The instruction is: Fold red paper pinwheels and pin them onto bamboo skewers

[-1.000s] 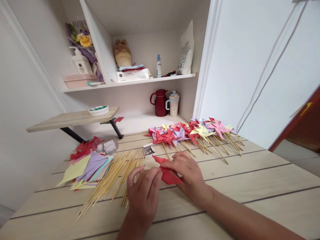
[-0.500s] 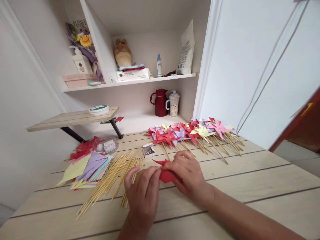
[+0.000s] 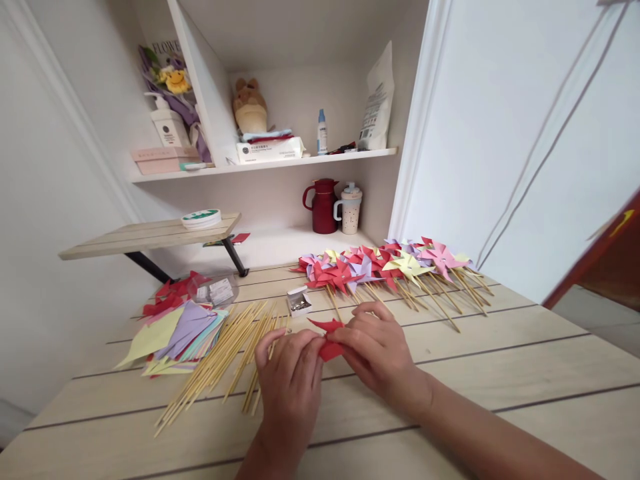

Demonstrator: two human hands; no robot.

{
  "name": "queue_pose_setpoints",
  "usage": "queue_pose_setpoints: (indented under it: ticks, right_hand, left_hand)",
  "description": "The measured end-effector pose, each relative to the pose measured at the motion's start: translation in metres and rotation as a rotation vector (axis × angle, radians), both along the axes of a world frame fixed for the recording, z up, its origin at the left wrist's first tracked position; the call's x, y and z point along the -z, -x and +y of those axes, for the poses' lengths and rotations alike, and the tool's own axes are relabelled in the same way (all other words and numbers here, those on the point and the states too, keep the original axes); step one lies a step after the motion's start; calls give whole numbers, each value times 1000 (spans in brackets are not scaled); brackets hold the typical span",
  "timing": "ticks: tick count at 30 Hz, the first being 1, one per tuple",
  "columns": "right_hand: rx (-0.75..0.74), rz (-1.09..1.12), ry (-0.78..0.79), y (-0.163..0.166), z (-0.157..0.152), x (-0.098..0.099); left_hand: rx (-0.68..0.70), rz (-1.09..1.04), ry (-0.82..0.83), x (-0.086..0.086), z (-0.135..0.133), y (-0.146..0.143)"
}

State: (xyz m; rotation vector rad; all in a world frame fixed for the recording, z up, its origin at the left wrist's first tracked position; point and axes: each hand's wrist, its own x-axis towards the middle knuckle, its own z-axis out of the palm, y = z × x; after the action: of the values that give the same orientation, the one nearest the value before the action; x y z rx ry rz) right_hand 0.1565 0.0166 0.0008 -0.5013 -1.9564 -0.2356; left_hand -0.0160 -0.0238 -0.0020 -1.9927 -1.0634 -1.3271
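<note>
Between my two hands, above the wooden table [image 3: 480, 373], is a red paper pinwheel [image 3: 331, 350] with partly folded blades. My left hand [image 3: 290, 373] pinches its left side with thumb and fingertips. On the other side my right hand [image 3: 375, 347] grips the paper, fingers bent over its edge. The fingers cover the pinwheel's centre. Just beyond the hands stands a small open white box [image 3: 299, 302] with shiny metal pins inside. Bamboo sticks [image 3: 215, 363] lie in a loose bundle left of my left hand.
Finished pinwheels on sticks [image 3: 390, 267] lie in a heap at the back right. Coloured paper sheets [image 3: 185, 333] are stacked at the left, near red paper pieces [image 3: 173, 293] and a clear plastic container [image 3: 220, 291]. A raised wooden shelf [image 3: 150, 237] overhangs the back left.
Both hands still hold the red pinwheel in nearly the same place. Its lower red flap shows less below the fingers now. The whole view has shifted slightly.
</note>
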Motion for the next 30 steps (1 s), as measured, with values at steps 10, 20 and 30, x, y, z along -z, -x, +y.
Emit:
queue_pose_setpoints:
  ticks: [10,20,30]
  right_hand:
    - [-41,115,272,-10,-4,-11]
    - [76,-47,155,-6,4,-1]
    - [61,116,95,-6,2,-6]
  left_hand:
    - [-71,2,-36,2,3,4]
    - [-35,44,-60,10,1,-1]
    - [-38,39,-43,6,-2,0]
